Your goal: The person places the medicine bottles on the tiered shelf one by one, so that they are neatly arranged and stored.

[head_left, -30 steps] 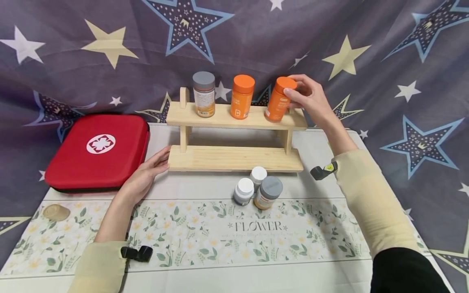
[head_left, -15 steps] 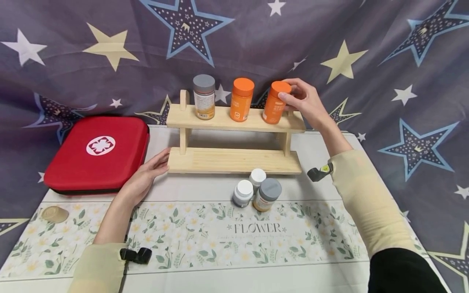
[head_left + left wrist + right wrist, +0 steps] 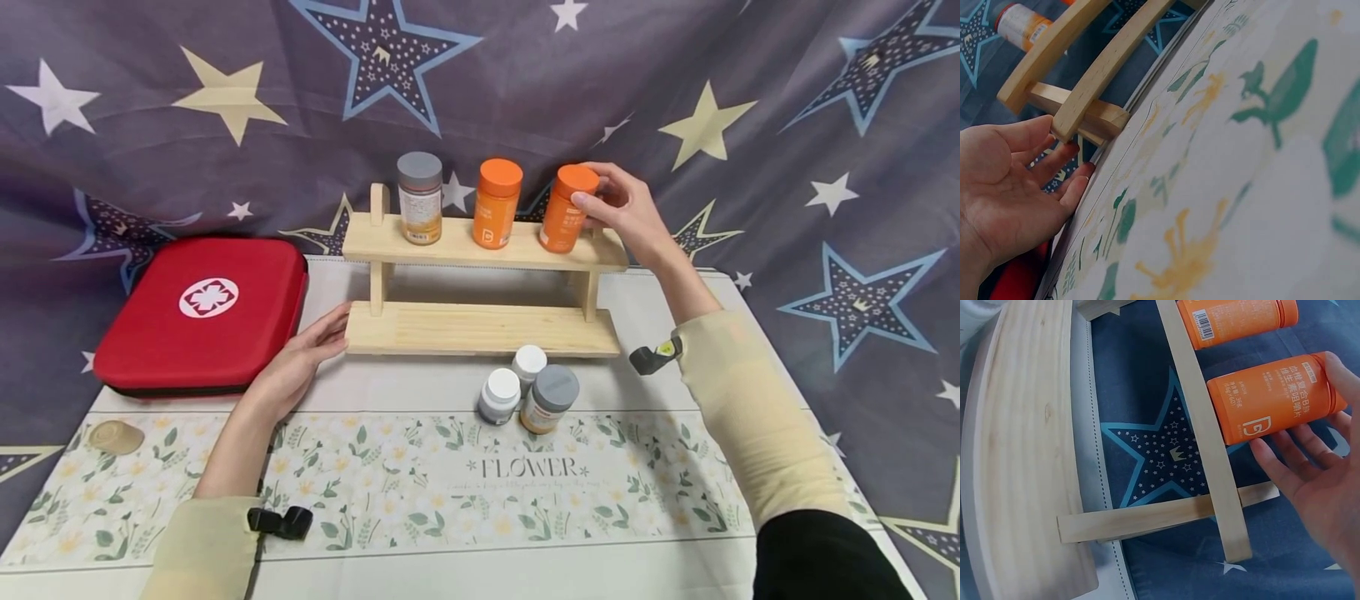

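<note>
My right hand holds an orange bottle by its upper part, thumb in front and fingers behind. The bottle stands on the right part of the upper shelf of a two-tier wooden rack; its printed label shows in the right wrist view. At the left end of the lower shelf, my left hand touches the wood with loosely extended fingers. The left wrist view shows the left thumb right at the shelf's corner. A second orange bottle and a grey-capped bottle stand farther left on the top shelf.
Two white-capped bottles and another grey-capped bottle cluster before the rack. A red first-aid case lies at the left, with a small tan object in front of it. A star-patterned cloth hangs behind.
The orange bottle in my right hand has shifted slightly left and gone from tilted to more upright on the top shelf. My left hand stays at the rack's end.
</note>
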